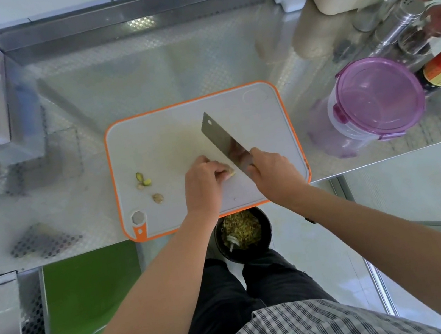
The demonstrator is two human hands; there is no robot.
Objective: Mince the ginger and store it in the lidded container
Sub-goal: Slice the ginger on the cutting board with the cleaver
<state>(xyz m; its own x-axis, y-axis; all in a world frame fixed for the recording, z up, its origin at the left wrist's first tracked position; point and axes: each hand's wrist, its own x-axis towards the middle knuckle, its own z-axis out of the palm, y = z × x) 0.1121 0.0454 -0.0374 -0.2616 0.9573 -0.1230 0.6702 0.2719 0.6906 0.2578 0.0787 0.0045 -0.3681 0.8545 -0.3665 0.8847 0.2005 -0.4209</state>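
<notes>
**Checked shirt and forearms over the board; ginger at the blade**

Checked shirt (312,331) fills the lower edge of the view, with both bare forearms reaching forward over the tabletop (141,72).

Ginger piece (231,171): on the cutting board (156,136), near its front edge, mostly hidden under the left hand (203,182). That grip is curled down over the piece, pinning it.

Right hand (273,170): grip closed round the handle of the cleaver (226,144). The blade runs away from the person and sits just beside the left fingertips.

Ginger trimmings (143,182): a few bits on the left part of the board, well apart from the hands.

Lidded container (376,99): right of the board, purple lid on.

Black bin (243,234): below the tabletop edge, holding scraps.
</notes>
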